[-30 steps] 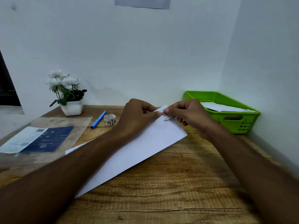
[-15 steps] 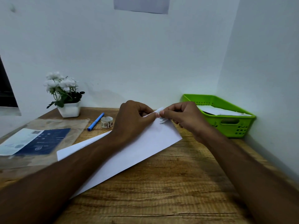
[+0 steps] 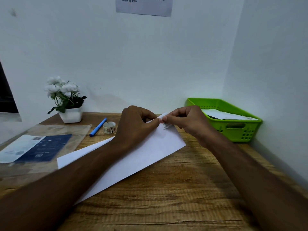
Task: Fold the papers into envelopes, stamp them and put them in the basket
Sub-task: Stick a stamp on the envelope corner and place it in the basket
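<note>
Paper, white, seemingly folded long; left hand, right hand pinch its corner.

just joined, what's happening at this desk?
A person is working on a folded white paper that lies on the wooden desk. The left hand and right hand both pinch its far corner, with their fingertips nearly meeting. The green basket on the right already holds some white sheets. A blue pen and a small tape roll lie untouched to the left of the hands.
</note>
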A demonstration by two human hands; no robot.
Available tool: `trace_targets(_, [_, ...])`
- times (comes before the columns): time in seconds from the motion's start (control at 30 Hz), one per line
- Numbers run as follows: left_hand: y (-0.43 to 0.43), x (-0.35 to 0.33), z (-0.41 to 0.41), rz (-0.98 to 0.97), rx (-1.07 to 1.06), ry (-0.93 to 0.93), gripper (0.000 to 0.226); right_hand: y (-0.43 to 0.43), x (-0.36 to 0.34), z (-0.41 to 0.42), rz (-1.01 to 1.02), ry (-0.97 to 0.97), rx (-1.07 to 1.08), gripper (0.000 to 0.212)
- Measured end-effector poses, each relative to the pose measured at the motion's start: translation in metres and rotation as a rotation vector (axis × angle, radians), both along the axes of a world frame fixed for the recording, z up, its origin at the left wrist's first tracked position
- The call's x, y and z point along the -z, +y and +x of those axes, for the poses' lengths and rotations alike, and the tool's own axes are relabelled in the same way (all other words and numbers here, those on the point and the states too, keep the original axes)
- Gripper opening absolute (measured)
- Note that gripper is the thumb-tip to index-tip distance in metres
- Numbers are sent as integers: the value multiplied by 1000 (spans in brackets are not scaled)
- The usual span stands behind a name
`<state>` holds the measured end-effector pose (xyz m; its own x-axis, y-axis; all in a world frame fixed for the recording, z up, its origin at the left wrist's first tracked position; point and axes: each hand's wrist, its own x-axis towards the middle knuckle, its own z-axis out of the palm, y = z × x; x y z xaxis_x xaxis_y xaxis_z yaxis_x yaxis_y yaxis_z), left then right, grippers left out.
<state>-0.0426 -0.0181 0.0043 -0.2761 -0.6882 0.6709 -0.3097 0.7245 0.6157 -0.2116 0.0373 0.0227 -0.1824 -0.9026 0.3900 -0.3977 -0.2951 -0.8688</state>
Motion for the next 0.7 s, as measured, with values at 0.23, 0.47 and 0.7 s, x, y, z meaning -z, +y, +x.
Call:
trace_targets(0.23, [3,0,0,-11,20,33,4,2,1,3,-14,-21,5,16])
trace_targets(0.47, [-1,1,0,-18,23,38,3,2,1,4,-25,-65,36,21])
trace_targets(0.7, [-4,-1,2,-39,56,43,10,1,3,1,184,-110,-85,26])
